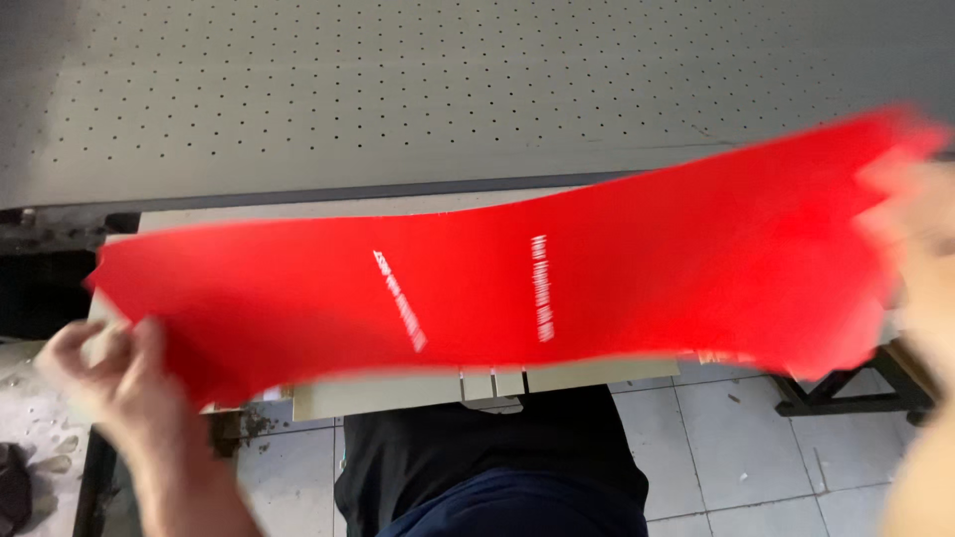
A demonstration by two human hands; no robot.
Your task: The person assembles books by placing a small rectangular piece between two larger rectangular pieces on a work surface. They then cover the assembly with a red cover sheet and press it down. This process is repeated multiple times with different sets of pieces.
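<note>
A long red printed sheet (pixel 517 278), blurred by motion, stretches across the view above a stack of pale grey-beige card sheets (pixel 398 396). My left hand (pixel 119 373) grips the sheet's lower left corner. My right hand (pixel 920 239), heavily blurred, holds the sheet's right end, which is raised higher than the left. White lettering runs across the middle of the red sheet.
A grey perforated machine bed (pixel 398 89) fills the far half. Below the stack are my dark clothes (pixel 497 457) and a tiled floor (pixel 736 447). A dark metal frame leg (pixel 846 393) stands at the right, and dark machine parts (pixel 40 259) sit at the left.
</note>
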